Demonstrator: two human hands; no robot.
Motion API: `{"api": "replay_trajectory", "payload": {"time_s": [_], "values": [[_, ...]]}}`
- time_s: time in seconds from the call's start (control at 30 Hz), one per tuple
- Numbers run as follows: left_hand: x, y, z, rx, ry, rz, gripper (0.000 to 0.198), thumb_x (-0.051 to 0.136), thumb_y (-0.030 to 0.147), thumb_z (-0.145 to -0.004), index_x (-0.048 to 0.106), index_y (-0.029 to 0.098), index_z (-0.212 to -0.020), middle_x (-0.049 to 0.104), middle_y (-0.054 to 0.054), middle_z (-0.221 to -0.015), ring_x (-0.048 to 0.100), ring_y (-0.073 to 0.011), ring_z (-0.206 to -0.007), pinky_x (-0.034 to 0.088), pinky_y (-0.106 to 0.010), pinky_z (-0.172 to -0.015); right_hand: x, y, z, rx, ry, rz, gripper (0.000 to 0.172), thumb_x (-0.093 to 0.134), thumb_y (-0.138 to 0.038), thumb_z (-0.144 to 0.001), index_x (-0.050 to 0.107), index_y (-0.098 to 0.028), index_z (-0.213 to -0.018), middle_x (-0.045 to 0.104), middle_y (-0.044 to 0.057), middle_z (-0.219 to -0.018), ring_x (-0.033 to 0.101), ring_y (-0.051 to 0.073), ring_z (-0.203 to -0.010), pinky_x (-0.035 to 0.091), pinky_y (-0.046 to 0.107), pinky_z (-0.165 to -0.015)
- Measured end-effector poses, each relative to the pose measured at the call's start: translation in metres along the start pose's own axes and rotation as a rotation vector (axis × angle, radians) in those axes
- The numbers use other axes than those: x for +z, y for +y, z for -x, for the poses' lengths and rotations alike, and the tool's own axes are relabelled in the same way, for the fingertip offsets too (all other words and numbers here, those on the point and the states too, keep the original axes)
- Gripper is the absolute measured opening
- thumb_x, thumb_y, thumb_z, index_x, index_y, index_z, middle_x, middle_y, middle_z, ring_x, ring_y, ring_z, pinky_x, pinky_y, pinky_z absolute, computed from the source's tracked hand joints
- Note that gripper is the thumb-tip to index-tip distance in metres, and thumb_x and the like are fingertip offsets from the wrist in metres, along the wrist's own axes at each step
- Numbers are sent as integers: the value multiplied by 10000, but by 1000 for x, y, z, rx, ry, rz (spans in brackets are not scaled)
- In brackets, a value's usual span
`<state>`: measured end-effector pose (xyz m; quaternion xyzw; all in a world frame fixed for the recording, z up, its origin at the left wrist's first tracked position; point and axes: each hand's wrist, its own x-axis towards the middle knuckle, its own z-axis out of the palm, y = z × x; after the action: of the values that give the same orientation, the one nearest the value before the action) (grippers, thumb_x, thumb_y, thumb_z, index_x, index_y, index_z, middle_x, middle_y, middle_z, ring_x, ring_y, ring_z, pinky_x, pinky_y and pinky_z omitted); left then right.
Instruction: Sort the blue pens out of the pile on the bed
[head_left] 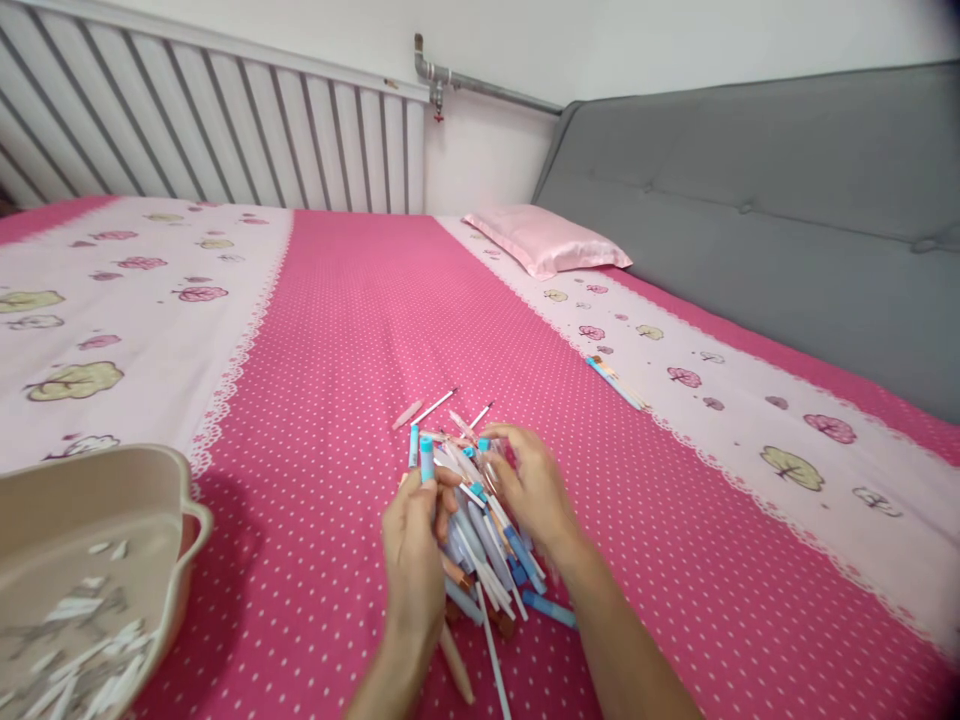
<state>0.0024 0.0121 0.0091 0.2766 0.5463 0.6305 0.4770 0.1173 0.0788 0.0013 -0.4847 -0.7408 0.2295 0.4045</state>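
Observation:
My left hand point(415, 535) is closed around a pen piece with a light blue cap point(427, 458), held upright with the capped end up. A loose pile of pen parts point(487, 540) lies beneath and between my hands: pale barrels, thin white refills, and blue and brown caps. Over the pile's right side, my right hand point(532, 490) has its fingers curled in beside a small blue cap piece point(484, 444). What exactly those fingers grip is partly hidden. At the pile's far edge lie thin white refills with dark tips point(435, 406).
A beige basin point(176, 470) with white pieces inside stands at the left. Several assembled-looking pens point(616, 384) lie together at the right. Pink dotted bedding point(360, 300) covers the bed. Farther back are a pink pillow point(551, 240), a grey headboard point(765, 170) and a white radiator point(225, 110).

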Motion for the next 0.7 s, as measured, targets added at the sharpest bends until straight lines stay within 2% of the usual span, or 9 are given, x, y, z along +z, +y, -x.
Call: {"api": "replay_trajectory", "payload": {"time_s": [0.13, 0.3, 0.47, 0.7], "values": [[6, -3, 6, -50, -117, -83, 313, 430, 428, -798, 571, 152, -846, 344, 63, -534, 275, -60, -368, 251, -173, -304, -19, -15, -2, 39, 90, -205, 201, 526, -257, -824, 596, -195, -1002, 636, 50, -1014, 561, 183, -982, 405, 344, -894], [11, -10, 12, 14, -252, -208, 286, 432, 407, -818, 560, 152, -827, 429, 39, -603, 362, -80, -483, 287, -188, -434, -39, -30, 0, 61, 101, -371, 194, 557, -276, -810, 605, -205, -983, 641, 42, -1015, 569, 178, -1000, 412, 345, -915], [10, -15, 12, 34, -274, -244, 294, 407, 413, -836, 557, 160, -856, 415, 41, -587, 378, -99, -509, 294, -210, -487, -47, -36, 2, 37, 35, -388, 173, 559, -252, -806, 612, -214, -966, 644, 34, -993, 576, 176, -981, 433, 352, -905], [10, -16, 12, 19, -289, -221, 287, 402, 409, -841, 548, 162, -858, 411, 43, -585, 372, -97, -503, 298, -207, -492, -46, -39, 2, 20, -40, -375, 167, 565, -244, -800, 617, -213, -956, 648, 32, -971, 582, 175, -964, 441, 348, -887]]}}
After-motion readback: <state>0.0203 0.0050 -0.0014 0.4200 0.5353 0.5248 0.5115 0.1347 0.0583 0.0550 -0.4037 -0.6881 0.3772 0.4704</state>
